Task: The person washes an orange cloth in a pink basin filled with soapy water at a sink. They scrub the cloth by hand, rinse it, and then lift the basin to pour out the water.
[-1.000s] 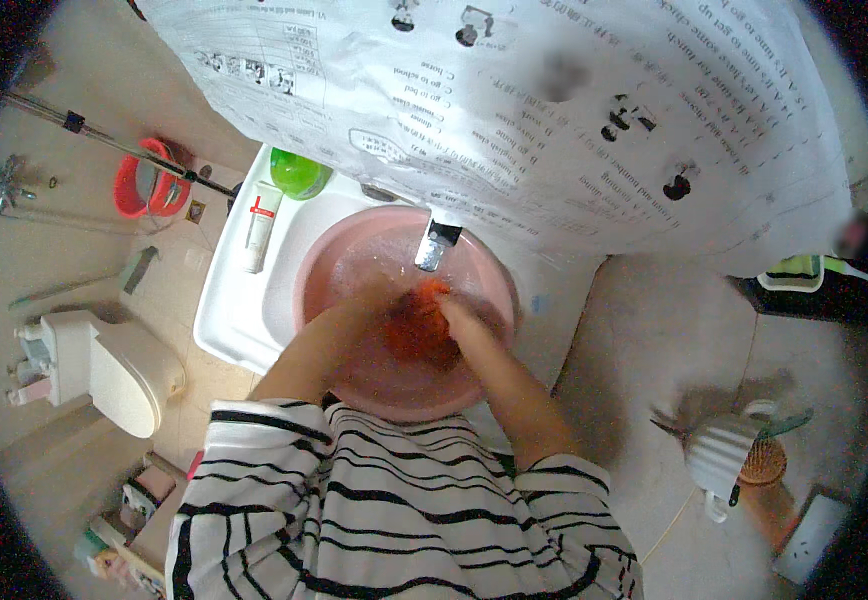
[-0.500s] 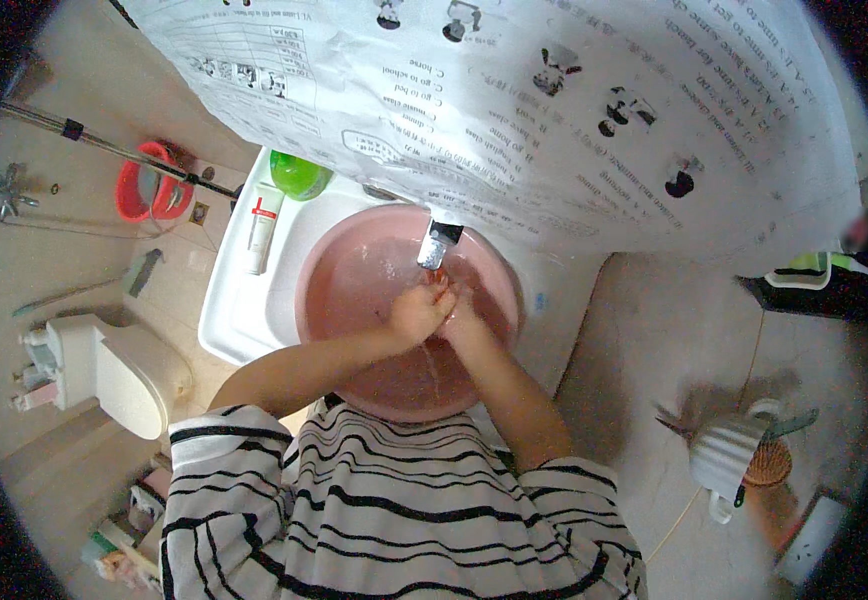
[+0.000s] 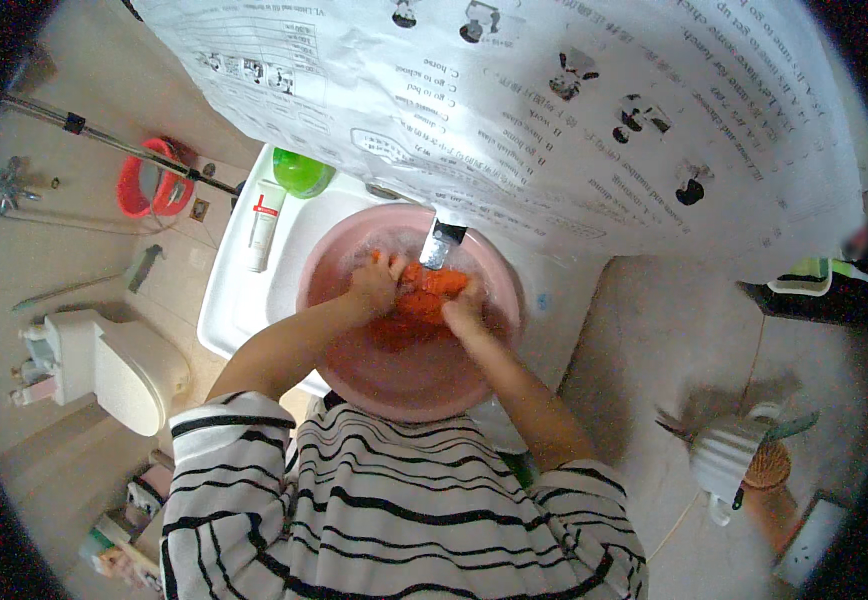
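An orange cloth (image 3: 434, 290) is stretched between my two hands, partly under water in a round pink basin (image 3: 309, 330). At its left end, my left hand (image 3: 377, 286) has its fingers closed on the cloth. My right hand (image 3: 464, 305) grips the other end, thumb and fingers around the bunched edge. The metal faucet (image 3: 442, 245) reaches over the basin just above the cloth. Part of the cloth trails below the water surface, where its outline is blurred.
The basin rests in a white washstand (image 3: 224, 310) with a white tube (image 3: 264, 225) and a green bottle (image 3: 301, 175) on its left. A printed paper sheet (image 3: 514, 110) spans the top. A toilet (image 3: 124, 375) and red bucket (image 3: 149, 180) are at the left; a knife holder (image 3: 724, 450) is at the right.
My hands were together under the faucet with the cloth barely showing between them. Now they are apart, the left one farther left, and the orange cloth is spread out between them.
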The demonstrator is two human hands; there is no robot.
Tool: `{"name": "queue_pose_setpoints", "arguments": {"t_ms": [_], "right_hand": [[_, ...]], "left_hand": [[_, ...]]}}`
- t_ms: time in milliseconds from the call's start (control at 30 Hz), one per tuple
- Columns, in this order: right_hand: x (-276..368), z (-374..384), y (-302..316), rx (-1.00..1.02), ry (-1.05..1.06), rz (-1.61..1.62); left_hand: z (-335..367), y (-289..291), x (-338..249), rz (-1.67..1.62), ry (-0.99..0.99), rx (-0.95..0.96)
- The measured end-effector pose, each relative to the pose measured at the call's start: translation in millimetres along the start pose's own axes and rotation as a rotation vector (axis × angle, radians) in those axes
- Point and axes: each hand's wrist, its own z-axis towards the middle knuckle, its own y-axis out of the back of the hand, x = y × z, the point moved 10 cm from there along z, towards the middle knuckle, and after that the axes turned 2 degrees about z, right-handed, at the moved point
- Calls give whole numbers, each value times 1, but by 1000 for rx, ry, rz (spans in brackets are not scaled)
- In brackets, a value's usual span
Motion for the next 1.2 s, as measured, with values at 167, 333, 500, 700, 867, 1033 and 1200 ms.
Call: {"name": "queue_pose_setpoints", "arguments": {"t_ms": [167, 333, 500, 700, 867, 1033, 1200], "right_hand": [[52, -20, -33, -35, 543, -474], [43, -10, -37, -170, 339, -650], [17, 26, -51, -5, 222, -654], [53, 7, -7, 414, 184, 243], [35, -9, 62, 166, 444, 205], [88, -81, 141, 312, 221, 299], [124, -107, 190, 42, 456, 374]], "left_hand": [[19, -38, -15, 79, -219, -92], [30, -43, -22, 63, -176, -86], [44, -42, -6, -58, -49, -43], [44, -22, 26, -353, -27, 9], [6, 2, 58, -516, -225, -142], [-80, 133, 38, -762, -225, -113], [-113, 184, 26, -1229, -190, -52]]}}
